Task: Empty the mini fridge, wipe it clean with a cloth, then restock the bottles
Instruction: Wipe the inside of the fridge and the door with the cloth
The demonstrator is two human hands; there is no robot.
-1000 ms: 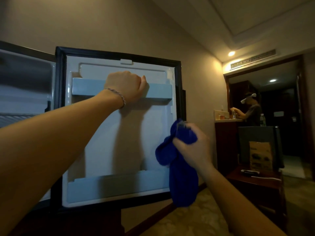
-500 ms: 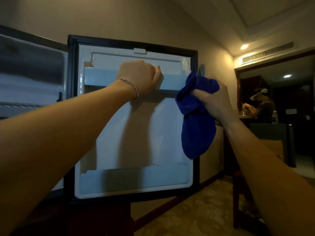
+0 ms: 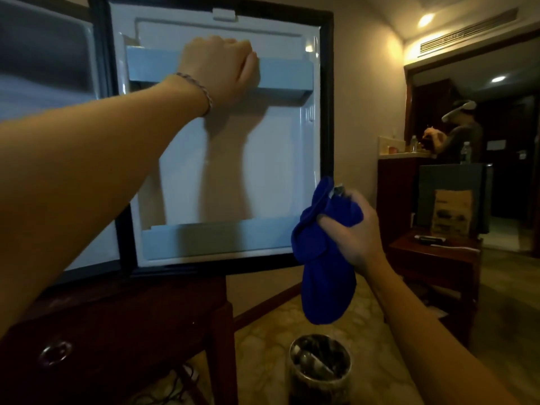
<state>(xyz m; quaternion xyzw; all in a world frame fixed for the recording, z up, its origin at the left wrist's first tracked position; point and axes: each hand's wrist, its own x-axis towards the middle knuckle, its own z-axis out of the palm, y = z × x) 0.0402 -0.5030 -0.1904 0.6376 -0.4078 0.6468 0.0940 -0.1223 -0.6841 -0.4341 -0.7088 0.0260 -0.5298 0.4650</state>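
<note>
A hotel room: a mini fridge (image 3: 216, 141) stands open on a dark wooden cabinet (image 3: 117, 331), with patterned carpet (image 3: 263, 346), a ceiling air vent (image 3: 467, 32), recessed downlights (image 3: 425, 19), and an entry corridor (image 3: 508, 171) beyond a dark-framed doorway

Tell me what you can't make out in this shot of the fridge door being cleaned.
All in the head view:
- Fridge interior: cut off by the left edge and blurred, so any bottles inside cannot be told.
- Left hand fingers: curled over the upper door shelf, hidden behind it.
- Small grey thing at the top of the blue cloth in the right hand: too small to name.
- Bin contents: dark, cut by the bottom edge.
</note>
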